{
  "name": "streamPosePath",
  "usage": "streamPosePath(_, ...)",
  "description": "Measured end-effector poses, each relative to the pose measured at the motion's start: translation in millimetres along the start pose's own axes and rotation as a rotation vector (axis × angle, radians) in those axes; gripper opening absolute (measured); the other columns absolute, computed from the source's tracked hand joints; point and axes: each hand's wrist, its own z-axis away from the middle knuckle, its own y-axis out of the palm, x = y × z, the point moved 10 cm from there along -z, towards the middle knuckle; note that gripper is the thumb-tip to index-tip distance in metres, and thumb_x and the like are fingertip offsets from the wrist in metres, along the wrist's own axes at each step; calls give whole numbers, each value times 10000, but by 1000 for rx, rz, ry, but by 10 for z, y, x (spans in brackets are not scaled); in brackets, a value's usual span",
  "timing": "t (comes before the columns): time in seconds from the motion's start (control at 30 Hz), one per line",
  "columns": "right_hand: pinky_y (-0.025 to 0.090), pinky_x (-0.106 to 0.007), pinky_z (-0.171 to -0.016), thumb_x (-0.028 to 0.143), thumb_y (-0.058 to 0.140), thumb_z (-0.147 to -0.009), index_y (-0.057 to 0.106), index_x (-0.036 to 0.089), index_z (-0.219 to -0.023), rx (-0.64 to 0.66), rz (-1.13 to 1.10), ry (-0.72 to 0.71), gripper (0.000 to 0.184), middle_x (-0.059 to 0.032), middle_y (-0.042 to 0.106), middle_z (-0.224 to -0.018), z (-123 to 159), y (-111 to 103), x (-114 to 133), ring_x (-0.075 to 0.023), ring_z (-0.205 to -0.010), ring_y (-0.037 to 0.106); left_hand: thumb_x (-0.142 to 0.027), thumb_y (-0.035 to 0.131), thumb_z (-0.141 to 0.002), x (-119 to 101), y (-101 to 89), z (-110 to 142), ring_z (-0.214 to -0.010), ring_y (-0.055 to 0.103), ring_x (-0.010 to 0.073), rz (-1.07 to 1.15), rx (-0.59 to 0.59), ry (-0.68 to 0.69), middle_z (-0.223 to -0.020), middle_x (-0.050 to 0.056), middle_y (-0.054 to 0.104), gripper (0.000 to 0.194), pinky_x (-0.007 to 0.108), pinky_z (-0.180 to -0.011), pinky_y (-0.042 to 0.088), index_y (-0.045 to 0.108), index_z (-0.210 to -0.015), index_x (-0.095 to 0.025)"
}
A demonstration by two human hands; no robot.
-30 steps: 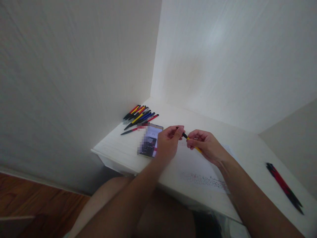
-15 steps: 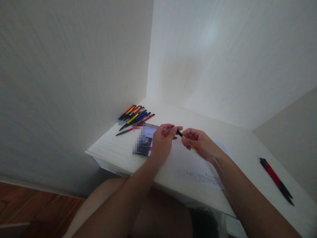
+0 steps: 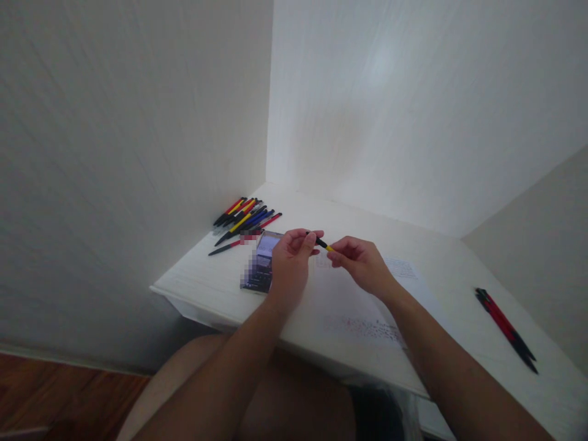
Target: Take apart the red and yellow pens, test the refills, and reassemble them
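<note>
Both my hands meet above the white desk (image 3: 206,278) on a yellow pen with a black tip (image 3: 323,244). My left hand (image 3: 291,260) pinches the black tip end between thumb and fingers. My right hand (image 3: 356,263) is closed round the yellow barrel, most of which it hides. A sheet of paper with red marks (image 3: 362,306) lies under my hands. A phone (image 3: 258,271) lies flat just left of my left hand.
A pile of several pens, red, yellow, blue and black (image 3: 243,219), lies in the far left corner by the wall. Red and black pens (image 3: 505,327) lie at the desk's right. Walls close the desk on the left and back. Wood floor (image 3: 55,392) is below left.
My hands and the pen stay together in the same grip. The view has shifted, so everything sits slightly further left; more of the pen is hidden in my right hand.
</note>
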Motion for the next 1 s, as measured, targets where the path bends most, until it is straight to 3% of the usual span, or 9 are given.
streamPosePath(0.13, 432, -319, -680, 418, 568, -932, 676, 198, -758, 61, 126, -47, 301, -17, 645, -693, 16, 56, 96, -145, -669, 554, -296, 669, -877, 34, 30, -8, -877, 679, 167, 54, 53, -11, -1045, 116, 715, 176, 292, -738, 548, 601, -938, -145)
streamPosePath(0.23, 448, -324, -663, 462, 485, -968, 680, 200, -863, 128, 20, 13, 344, -25, 655, -701, 23, 119, 60, -145, -637, 558, -302, 675, -872, 66, 9, -18, -872, 681, 180, 80, 38, -19, -1034, 114, 715, 178, 313, -732, 556, 594, -941, -159)
streamPosePath(0.37, 469, -326, -627, 441, 670, -858, 670, 211, -976, 32, -65, 35, 258, -28, 672, -767, -9, 18, -41, -151, -637, 577, -284, 690, -866, 81, -68, -39, -887, 678, 194, 85, -41, -14, -1008, 104, 712, 147, 321, -722, 561, 583, -905, -191)
streamPosePath(0.47, 466, -333, -665, 370, 730, -812, 689, 221, -889, -60, 138, -45, 173, -33, 682, -793, -13, -79, -2, -166, -698, 590, -275, 697, -863, 74, -94, -48, -893, 675, 197, 54, -66, -14, -997, 96, 709, 136, 319, -718, 563, 587, -887, -198)
streamPosePath(0.57, 448, -343, -713, 342, 642, -885, 709, 244, -933, -98, 372, -168, 128, -38, 685, -852, 20, -93, 159, -180, -771, 592, -286, 690, -868, 48, -102, -44, -863, 674, 189, 29, -70, -12, -990, 96, 715, 132, 316, -711, 558, 595, -891, -197)
streamPosePath(0.67, 438, -338, -710, 349, 556, -940, 698, 233, -882, -16, 375, -180, 192, -27, 663, -784, 34, -16, 210, -171, -740, 583, -292, 694, -862, -16, -98, -21, -823, 669, 172, 33, -65, 10, -985, 94, 722, 138, 298, -693, 546, 608, -893, -189)
streamPosePath(0.8, 451, -329, -655, 405, 430, -994, 649, 203, -821, 172, 120, -41, 344, -9, 618, -645, 36, 177, 81, -146, -607, 557, -287, 678, -870, -122, -75, 23, -823, 664, 159, -22, -61, 50, -977, 92, 726, 134, 282, -699, 530, 636, -901, -163)
streamPosePath(0.9, 444, -309, -580, 408, 594, -909, 631, 205, -928, 66, 60, -4, 208, -2, 635, -676, 28, 121, 37, -141, -571, 548, -259, 675, -865, -159, -146, 43, -804, 662, 156, -59, -148, 61, -935, 88, 727, 108, 283, -714, 527, 636, -859, -159)
streamPosePath(1.0, 446, -308, -586, 379, 675, -851, 637, 207, -852, -40, 165, -34, 176, -18, 660, -717, 39, 29, 65, -145, -600, 568, -233, 704, -834, -140, -180, 49, -785, 662, 158, -65, -188, 33, -899, 84, 726, 105, 283, -705, 524, 632, -824, -158)
